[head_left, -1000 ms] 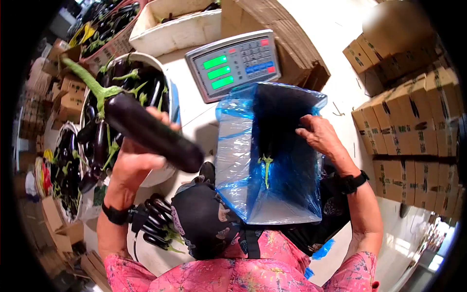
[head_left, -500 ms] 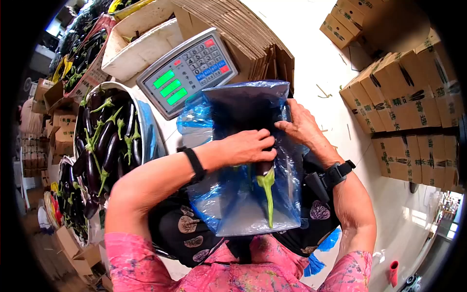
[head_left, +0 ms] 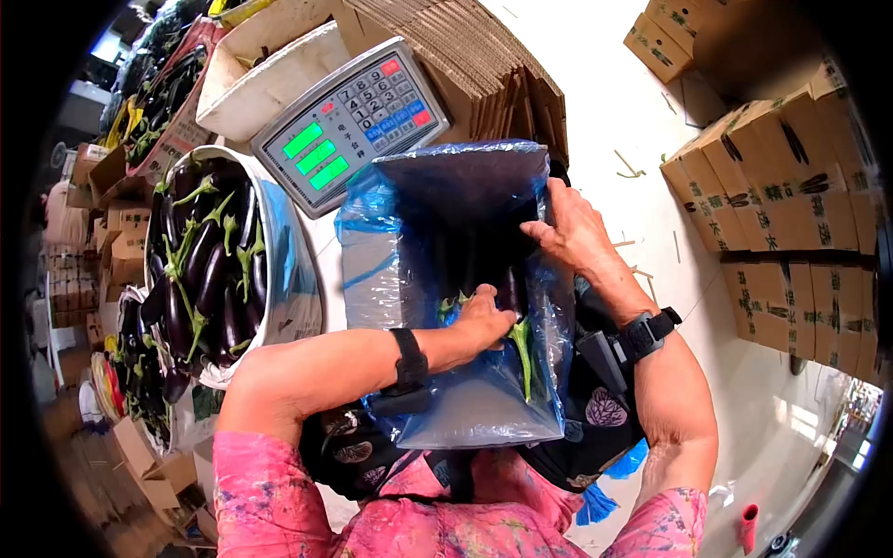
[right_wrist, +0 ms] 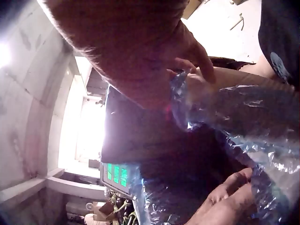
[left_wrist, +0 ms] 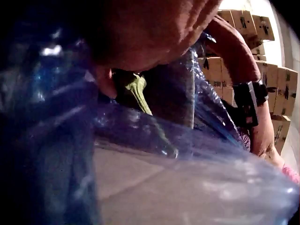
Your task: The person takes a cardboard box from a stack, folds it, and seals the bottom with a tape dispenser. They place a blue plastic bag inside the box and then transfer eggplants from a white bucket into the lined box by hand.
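A dark purple eggplant (head_left: 511, 286) lies in a cardboard box lined with blue plastic film (head_left: 484, 430), its long green stem towards the person. My left hand (head_left: 482, 321) is inside the box, fingertips right beside the eggplant's cap. More green eggplant caps (head_left: 450, 305) show just left of that hand. The left wrist view shows the stem (left_wrist: 143, 101) under the hand, partly behind film. My right hand (head_left: 579, 231) grips the box's right side, thumb inside and fingers outside over the film. Deep shadow hides the far inside of the box.
A scale display (head_left: 352, 126) with lit green readouts stands beyond the box. To the left is a tub (head_left: 279, 279) full of eggplants. Flattened cardboard (head_left: 465, 51) is stacked behind, and printed cartons (head_left: 791, 177) are piled on the right. Stem scraps (head_left: 630, 167) lie on the floor.
The left hand brought an eggplant from the left into the box, then drew back from its body towards the stem end. The right hand moved from inside the box to its right rim.
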Demonstrator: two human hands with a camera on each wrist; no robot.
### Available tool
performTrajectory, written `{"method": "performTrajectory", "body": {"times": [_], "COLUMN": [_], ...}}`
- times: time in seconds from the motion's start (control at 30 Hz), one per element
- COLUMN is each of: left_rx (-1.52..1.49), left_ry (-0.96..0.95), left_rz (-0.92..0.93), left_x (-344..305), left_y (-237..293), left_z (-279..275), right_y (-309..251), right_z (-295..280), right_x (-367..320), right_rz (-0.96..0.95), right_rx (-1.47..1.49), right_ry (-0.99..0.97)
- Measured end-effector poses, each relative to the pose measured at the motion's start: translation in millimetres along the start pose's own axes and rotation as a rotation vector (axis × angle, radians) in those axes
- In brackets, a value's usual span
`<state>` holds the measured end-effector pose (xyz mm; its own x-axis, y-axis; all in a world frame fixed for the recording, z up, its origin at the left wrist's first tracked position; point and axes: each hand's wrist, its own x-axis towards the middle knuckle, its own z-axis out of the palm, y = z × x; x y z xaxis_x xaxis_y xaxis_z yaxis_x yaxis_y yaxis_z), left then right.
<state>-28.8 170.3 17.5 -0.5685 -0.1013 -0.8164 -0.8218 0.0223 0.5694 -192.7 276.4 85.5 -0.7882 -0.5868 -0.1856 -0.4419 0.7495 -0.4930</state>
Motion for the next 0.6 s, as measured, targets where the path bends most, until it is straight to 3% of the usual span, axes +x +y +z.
{"method": "performTrajectory", "body": {"times": [0.2,0.33,0.4,0.47,0.6], "left_rx": [-0.343,-0.303,-0.278,-0.277,-0.097], "left_ry": [-0.186,-0.229,-0.082,-0.141,-0.065], "left_rz": [-0.089,-0.032,-0.02,0.008,0.193], "left_x": [-7,-1,-33,-45,6], "left_y": [6,7,20,24,17], "left_z": [-10,-21,-20,-23,-23], "right_y": [-4,-6,-7,-7,-8], "right_z": [3,3,2,2,7], "right_x": [1,1,0,0,1], "right_rz": [0.024,0.026,0.02,0.02,-0.027], "right_rx": [-0.051,-0.063,-0.075,-0.085,-0.057], "right_ry": [-0.005,-0.018,-0.02,-0.015,0.067]}}
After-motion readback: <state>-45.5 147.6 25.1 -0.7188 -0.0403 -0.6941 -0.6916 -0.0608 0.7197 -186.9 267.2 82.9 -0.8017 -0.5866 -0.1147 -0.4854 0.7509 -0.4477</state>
